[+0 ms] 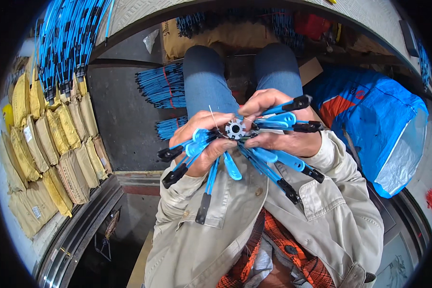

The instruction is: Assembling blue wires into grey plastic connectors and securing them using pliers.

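A counter (146,6) bends across the top, its near edge well apart from the hands, leaving room between over the knees (205,67). Beside the person's right stands a blue sack (379,120); blue rods (72,33) lie at the counter's left end. The left hand (204,123) and right hand (295,143) nearly meet, the right grip pinched on splayed blue arms (232,166), the left closed against the grey notched hub (230,129) between both hands. A thin pale wire (211,113) rises beside the left fingers.
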A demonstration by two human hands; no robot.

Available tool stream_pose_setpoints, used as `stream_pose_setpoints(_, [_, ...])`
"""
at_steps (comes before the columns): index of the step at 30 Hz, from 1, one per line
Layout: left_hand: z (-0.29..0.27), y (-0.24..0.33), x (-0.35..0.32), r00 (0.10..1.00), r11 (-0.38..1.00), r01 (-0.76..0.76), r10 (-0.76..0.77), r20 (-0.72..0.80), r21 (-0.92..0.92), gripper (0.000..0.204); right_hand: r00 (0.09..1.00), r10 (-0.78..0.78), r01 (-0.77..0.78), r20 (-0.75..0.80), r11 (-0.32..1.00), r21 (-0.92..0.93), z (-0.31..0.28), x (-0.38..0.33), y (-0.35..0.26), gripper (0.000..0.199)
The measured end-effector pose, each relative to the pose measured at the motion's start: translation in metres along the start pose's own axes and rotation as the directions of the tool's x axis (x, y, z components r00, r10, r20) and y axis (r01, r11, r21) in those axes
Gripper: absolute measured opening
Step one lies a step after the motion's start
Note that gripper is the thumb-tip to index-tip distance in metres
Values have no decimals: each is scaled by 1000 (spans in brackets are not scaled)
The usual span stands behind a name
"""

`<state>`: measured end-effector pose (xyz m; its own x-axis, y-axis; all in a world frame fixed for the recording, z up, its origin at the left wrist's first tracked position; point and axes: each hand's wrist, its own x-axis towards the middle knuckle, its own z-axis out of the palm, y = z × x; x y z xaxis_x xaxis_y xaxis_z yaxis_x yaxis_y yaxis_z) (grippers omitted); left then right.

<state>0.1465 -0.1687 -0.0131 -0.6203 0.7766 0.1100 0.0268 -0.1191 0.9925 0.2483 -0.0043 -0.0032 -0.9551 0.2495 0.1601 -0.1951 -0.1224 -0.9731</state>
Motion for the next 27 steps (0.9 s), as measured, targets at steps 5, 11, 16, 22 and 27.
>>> stream_pose_setpoints(5, [2, -7, -2, 994, 992, -106, 104, 22, 63, 36, 986, -159, 155, -55, 986, -65, 3, 0, 11, 35])
stream_pose_setpoints(11, [8, 2, 0, 994, 983, -102, 107, -20, 156, 33, 993, -85, 75, -85, 990, -122, 4, -5, 6, 45])
stream_pose_setpoints(16, [-2, 5, 1, 980, 971, -154, 126, 156, 182, 41, 985, -28, 19, -168, 999, -50, 7, -2, 6, 36])
stream_pose_setpoints(22, [2, 7, -4, 992, 938, 123, -103, 76, -324, 55, 986, -151, 160, 68, 975, -152, -6, 2, 10, 32])
stream_pose_setpoints(27, [-29, 12, 23, 875, 765, 467, -328, 357, -444, 47, 979, -158, 171, 129, 981, -92, -7, 3, 6, 28])
